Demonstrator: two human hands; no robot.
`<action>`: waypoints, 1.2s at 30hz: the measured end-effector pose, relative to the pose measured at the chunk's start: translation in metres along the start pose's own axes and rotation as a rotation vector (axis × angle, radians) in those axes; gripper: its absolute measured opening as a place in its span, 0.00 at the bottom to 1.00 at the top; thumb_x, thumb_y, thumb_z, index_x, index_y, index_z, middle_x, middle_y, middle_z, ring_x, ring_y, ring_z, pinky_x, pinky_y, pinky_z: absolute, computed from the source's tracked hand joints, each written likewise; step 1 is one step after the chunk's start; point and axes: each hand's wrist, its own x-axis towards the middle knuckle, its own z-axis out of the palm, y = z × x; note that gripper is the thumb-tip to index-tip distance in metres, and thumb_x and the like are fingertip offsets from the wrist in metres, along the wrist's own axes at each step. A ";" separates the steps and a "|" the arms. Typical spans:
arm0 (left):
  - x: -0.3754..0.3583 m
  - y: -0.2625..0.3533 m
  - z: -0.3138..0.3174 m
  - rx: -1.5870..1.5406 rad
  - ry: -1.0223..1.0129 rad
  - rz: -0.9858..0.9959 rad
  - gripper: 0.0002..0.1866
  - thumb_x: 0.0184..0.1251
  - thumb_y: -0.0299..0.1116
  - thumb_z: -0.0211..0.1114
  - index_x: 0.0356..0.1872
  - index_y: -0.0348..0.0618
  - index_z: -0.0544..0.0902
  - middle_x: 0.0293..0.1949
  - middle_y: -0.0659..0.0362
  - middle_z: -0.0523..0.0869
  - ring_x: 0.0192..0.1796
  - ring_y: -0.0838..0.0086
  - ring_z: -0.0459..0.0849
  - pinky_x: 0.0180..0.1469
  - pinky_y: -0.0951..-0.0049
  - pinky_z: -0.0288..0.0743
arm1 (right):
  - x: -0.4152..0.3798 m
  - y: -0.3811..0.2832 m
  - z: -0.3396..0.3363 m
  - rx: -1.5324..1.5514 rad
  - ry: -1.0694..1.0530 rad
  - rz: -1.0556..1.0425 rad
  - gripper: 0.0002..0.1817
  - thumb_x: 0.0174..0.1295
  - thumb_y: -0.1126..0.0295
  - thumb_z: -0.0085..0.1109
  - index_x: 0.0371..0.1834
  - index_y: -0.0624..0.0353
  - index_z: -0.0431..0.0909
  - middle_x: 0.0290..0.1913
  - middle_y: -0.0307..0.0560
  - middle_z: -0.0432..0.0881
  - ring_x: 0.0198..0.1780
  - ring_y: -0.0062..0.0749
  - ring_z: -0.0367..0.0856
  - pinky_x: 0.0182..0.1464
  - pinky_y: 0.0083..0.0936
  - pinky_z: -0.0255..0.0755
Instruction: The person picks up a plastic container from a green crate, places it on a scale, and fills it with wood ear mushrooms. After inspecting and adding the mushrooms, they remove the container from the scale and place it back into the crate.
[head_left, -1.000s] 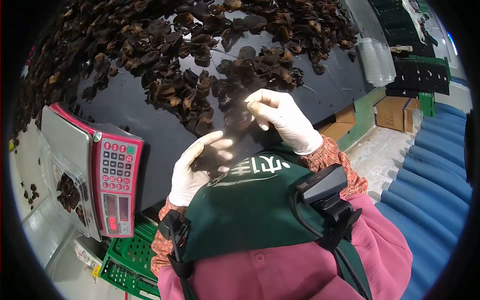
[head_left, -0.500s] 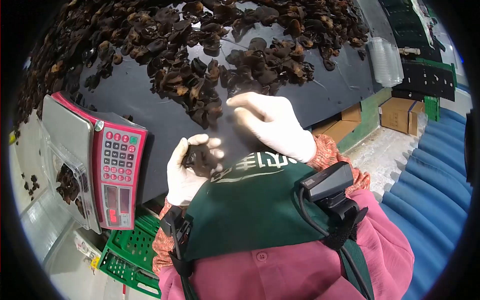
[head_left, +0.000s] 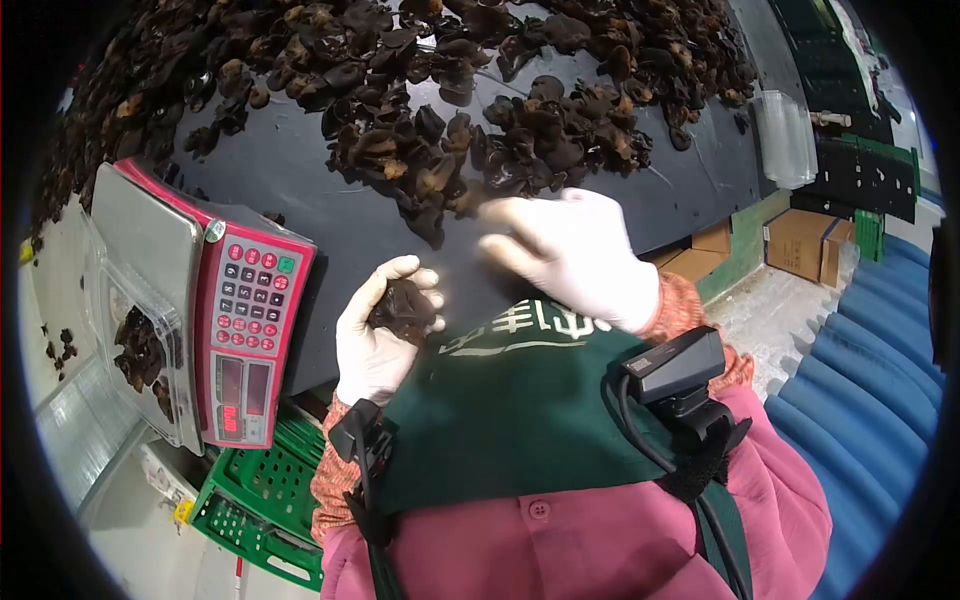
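My left hand [head_left: 375, 335], in a white glove, is cupped palm up with its fingers curled around a dark brown wood ear mushroom [head_left: 403, 311]. My right hand [head_left: 585, 255], gloved too, hovers over the table's near edge, just below the heap. Its thumb and forefinger are apart with no mushroom visible between them, though the fingertips are blurred. Right above it lies a pile of wood ear mushrooms [head_left: 545, 140] on the dark tabletop [head_left: 330, 215].
On the left stands a pink scale [head_left: 250, 310], a clear plastic tray [head_left: 140, 350] with some mushrooms on its pan. Stacked clear trays [head_left: 785, 140] sit at the table's right corner. A green crate [head_left: 265, 510] is below the scale, a cardboard box [head_left: 800, 245] to the right.
The view has shifted, so the table and scale appear further right. My right hand stays near the pile, fingertips blurred; my left hand still holds the mushroom.
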 end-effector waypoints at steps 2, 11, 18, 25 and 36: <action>0.000 0.001 -0.001 0.006 -0.001 -0.003 0.20 0.76 0.47 0.57 0.57 0.44 0.82 0.49 0.55 0.88 0.47 0.66 0.86 0.48 0.62 0.80 | 0.018 -0.018 0.014 -0.011 0.091 -0.123 0.20 0.64 0.58 0.64 0.56 0.53 0.78 0.26 0.42 0.82 0.25 0.39 0.82 0.33 0.33 0.73; -0.007 -0.008 0.007 -0.006 -0.022 -0.008 0.28 0.80 0.54 0.52 0.69 0.46 0.75 0.57 0.55 0.84 0.52 0.66 0.85 0.49 0.63 0.83 | 0.015 -0.021 0.034 0.107 0.036 -0.303 0.16 0.55 0.62 0.72 0.46 0.49 0.84 0.27 0.33 0.83 0.24 0.28 0.81 0.32 0.25 0.67; -0.001 0.000 0.016 0.158 -0.065 -0.034 0.30 0.74 0.55 0.57 0.67 0.43 0.75 0.59 0.50 0.82 0.53 0.57 0.84 0.47 0.61 0.82 | 0.036 -0.009 0.014 0.000 0.226 -0.083 0.09 0.65 0.67 0.62 0.48 0.51 0.82 0.25 0.39 0.83 0.24 0.32 0.82 0.31 0.30 0.67; 0.001 -0.001 0.008 0.079 -0.059 -0.011 0.29 0.77 0.51 0.53 0.70 0.41 0.73 0.64 0.46 0.80 0.57 0.53 0.84 0.51 0.59 0.81 | 0.032 0.005 0.020 -0.022 0.256 -0.039 0.09 0.60 0.68 0.69 0.44 0.47 0.85 0.19 0.34 0.76 0.22 0.30 0.74 0.30 0.28 0.66; 0.008 0.000 0.016 -0.348 -0.061 -0.100 0.30 0.75 0.61 0.53 0.69 0.56 0.76 0.65 0.53 0.80 0.65 0.53 0.80 0.55 0.44 0.84 | 0.012 -0.021 -0.009 0.383 -0.073 -0.174 0.11 0.64 0.63 0.65 0.48 0.50 0.86 0.28 0.41 0.84 0.24 0.38 0.78 0.33 0.32 0.72</action>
